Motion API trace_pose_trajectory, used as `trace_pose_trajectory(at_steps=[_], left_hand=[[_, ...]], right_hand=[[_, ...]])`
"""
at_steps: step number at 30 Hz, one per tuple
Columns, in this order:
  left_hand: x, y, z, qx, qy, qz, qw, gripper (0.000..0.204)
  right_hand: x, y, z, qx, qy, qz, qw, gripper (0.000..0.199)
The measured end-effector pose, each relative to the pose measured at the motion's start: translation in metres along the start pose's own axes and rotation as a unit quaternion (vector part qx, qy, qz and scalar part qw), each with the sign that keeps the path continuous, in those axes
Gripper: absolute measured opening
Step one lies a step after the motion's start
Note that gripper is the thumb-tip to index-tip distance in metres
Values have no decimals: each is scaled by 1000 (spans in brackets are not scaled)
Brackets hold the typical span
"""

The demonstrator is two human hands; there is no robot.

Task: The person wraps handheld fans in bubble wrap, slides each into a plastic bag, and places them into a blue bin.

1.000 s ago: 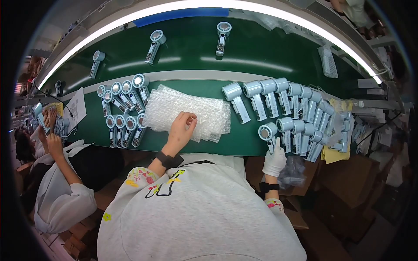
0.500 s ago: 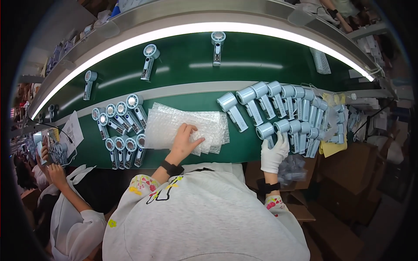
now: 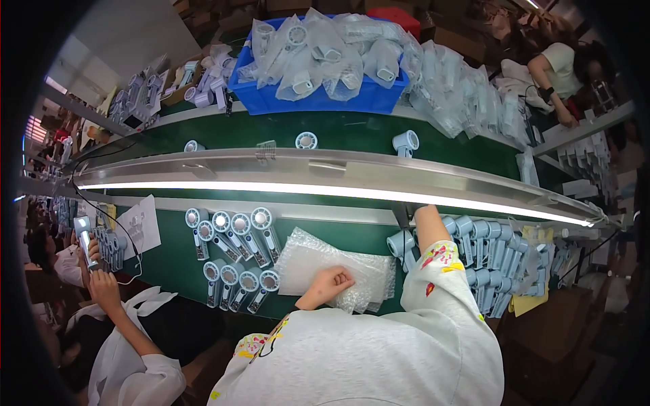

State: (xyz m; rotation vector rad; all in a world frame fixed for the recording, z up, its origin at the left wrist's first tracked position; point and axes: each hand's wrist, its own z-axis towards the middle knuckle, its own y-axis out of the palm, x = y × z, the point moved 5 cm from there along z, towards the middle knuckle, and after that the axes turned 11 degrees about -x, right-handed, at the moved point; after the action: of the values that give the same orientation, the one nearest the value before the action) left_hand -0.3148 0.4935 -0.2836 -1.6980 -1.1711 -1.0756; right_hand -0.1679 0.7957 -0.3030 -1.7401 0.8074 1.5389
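While your left hand lies loosely curled over the near-centre bubble-wrap sheets, perhaps to steady them, your right hand is hidden behind the light bar, grip unreadable; handheld fans lie left and right, apparently leaving the sheets room.

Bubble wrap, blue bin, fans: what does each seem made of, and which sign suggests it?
Bubble wrap: clear, shiny plastic film, from its see-through, dimpled surface. Blue bin: probably rigid plastic, smooth finish, from its even colour and moulded look. Fans: likely glossy pale blue plastic, from highlights on smooth curves; painted metal is possible.
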Motion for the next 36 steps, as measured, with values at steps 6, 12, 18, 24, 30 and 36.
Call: trace_pose_trajectory(at_steps=[6,12,18,24,30,36], left_hand=[[0,2,-3,15,3,17,1000,13],[7,2,2,28,22,59,998,16],[49,5,-21,107,118,74,984,20],[43,26,-21,127,142,227,955,21],[28,24,-14,136,132,265,945,17],[22,12,-16,136,124,203,962,10]], right_hand=[[-98,67,-90,-135,170,543,811,47],[-191,103,-208,-107,86,473,871,45],[-210,86,-250,205,-48,-239,948,38],[-267,102,-276,299,-208,-655,662,43],[-238,93,-273,256,-142,-538,790,32],[-140,75,-291,137,188,-200,952,25]])
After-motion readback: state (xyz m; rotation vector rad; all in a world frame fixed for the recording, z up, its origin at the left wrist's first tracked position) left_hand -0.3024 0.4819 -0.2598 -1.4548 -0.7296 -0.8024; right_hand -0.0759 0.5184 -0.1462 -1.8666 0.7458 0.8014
